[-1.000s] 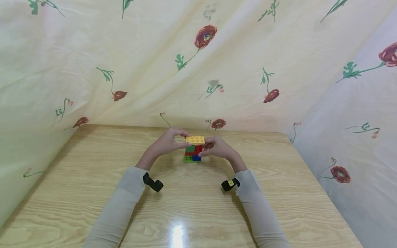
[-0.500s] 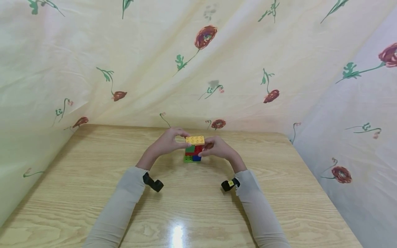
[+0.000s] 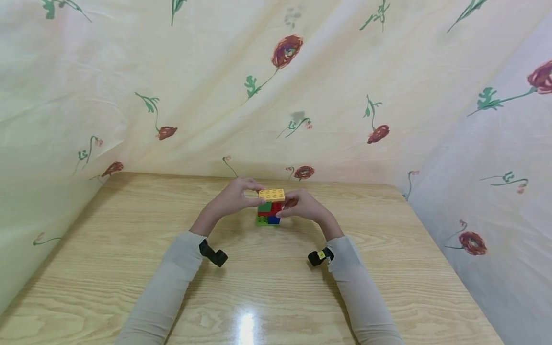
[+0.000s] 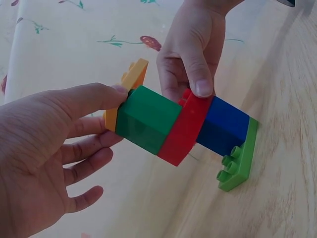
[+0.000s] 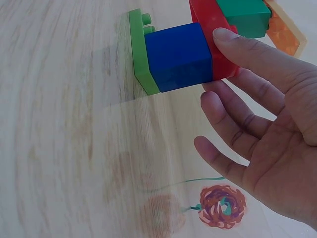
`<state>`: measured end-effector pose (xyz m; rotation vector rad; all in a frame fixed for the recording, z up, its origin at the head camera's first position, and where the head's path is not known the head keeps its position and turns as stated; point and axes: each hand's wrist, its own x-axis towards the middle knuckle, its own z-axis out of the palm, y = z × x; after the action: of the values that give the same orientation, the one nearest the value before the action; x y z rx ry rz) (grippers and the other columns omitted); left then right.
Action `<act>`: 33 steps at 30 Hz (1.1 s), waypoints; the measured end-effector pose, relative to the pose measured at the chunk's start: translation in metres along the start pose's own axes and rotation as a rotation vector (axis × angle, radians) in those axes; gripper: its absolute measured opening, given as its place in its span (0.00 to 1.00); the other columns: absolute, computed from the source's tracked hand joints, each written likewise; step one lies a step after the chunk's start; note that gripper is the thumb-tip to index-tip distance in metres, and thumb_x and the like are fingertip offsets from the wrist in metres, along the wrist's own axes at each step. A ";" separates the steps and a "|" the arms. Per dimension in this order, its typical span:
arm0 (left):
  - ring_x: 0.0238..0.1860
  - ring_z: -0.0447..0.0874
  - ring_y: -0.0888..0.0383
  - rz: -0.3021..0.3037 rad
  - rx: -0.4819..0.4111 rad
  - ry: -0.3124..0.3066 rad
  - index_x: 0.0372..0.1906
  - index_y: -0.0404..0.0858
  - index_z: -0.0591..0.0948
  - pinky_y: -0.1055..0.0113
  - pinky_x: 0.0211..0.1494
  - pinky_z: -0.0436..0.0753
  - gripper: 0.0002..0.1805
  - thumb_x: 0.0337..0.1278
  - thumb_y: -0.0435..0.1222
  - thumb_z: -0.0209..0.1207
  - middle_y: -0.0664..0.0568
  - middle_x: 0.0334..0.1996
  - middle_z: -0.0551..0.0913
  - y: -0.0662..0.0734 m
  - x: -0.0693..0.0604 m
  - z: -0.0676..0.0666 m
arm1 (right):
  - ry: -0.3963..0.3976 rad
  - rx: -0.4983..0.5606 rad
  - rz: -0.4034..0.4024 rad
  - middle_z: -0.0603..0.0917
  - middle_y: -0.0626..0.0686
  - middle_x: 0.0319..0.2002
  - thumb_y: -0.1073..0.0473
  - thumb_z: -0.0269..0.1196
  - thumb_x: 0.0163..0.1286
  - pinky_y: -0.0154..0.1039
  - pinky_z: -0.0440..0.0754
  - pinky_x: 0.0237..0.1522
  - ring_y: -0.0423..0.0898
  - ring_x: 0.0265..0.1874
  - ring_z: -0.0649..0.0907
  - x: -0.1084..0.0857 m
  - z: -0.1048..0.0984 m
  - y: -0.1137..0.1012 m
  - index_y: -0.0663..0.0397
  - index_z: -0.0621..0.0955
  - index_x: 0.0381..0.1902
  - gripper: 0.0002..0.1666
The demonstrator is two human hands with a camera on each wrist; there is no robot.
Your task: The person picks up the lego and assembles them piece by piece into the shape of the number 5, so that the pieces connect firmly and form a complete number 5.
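Note:
A tower of toy building bricks stands upright on the table. Its base is a light green brick point(image 4: 241, 171) with bare studs on one side. On that sits a blue brick point(image 4: 223, 126), then a red brick point(image 4: 184, 133) and a green brick point(image 4: 148, 120). A flat yellow brick point(image 3: 271, 194) tops it, overhanging the green one. My left hand point(image 3: 233, 199) pinches the yellow brick at its left end, its other fingers loosely bent below. With thumb and fingers my right hand point(image 3: 306, 207) holds the red brick; its remaining fingers are spread in the right wrist view.
The wooden table point(image 3: 267, 282) extends around the tower, with a light reflection near its front. Behind and at both sides hangs a cream cloth point(image 3: 207, 86) printed with red flowers. Black wrist cameras point(image 3: 214, 255) sit on both wrists.

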<state>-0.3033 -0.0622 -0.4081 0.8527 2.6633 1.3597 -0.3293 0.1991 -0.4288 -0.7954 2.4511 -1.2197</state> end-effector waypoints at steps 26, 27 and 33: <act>0.47 0.80 0.46 0.016 -0.025 0.035 0.57 0.39 0.86 0.64 0.44 0.78 0.21 0.59 0.40 0.71 0.45 0.48 0.84 0.005 -0.002 0.001 | -0.006 0.011 -0.005 0.89 0.52 0.36 0.60 0.75 0.61 0.39 0.83 0.40 0.46 0.32 0.84 -0.001 -0.001 0.000 0.57 0.88 0.47 0.16; 0.47 0.79 0.46 0.014 -0.025 0.035 0.57 0.38 0.86 0.64 0.43 0.78 0.21 0.59 0.40 0.71 0.45 0.47 0.84 0.005 -0.002 0.002 | -0.007 0.012 -0.004 0.89 0.52 0.36 0.61 0.75 0.61 0.39 0.83 0.40 0.46 0.32 0.84 -0.001 -0.001 0.000 0.57 0.88 0.47 0.15; 0.47 0.78 0.44 0.011 -0.030 0.033 0.57 0.37 0.86 0.65 0.42 0.76 0.21 0.60 0.39 0.71 0.45 0.47 0.83 0.004 -0.002 0.002 | -0.003 0.011 -0.007 0.88 0.52 0.35 0.61 0.75 0.61 0.39 0.83 0.39 0.46 0.32 0.84 -0.001 -0.001 0.000 0.57 0.88 0.45 0.14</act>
<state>-0.2988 -0.0596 -0.4065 0.8510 2.6591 1.4246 -0.3285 0.2002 -0.4280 -0.8026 2.4387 -1.2327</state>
